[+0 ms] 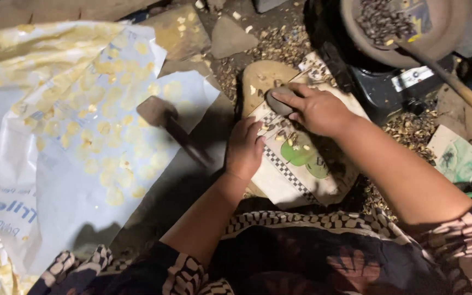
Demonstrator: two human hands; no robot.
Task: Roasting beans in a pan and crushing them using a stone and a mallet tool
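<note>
My right hand grips a dark smooth stone and presses it onto a tile that has a chequered border and a green picture. My left hand rests on the tile's left edge, fingers curled over small nut pieces lying just below the stone. Under the tile sits a flat tan stone slab. Whether the left fingers pinch a piece is hidden.
A white plastic sheet at left holds several flattened yellow discs. A flat dark paddle lies on its edge. A pan of dark roasted nuts with a wooden handle sits top right. Husks litter the ground.
</note>
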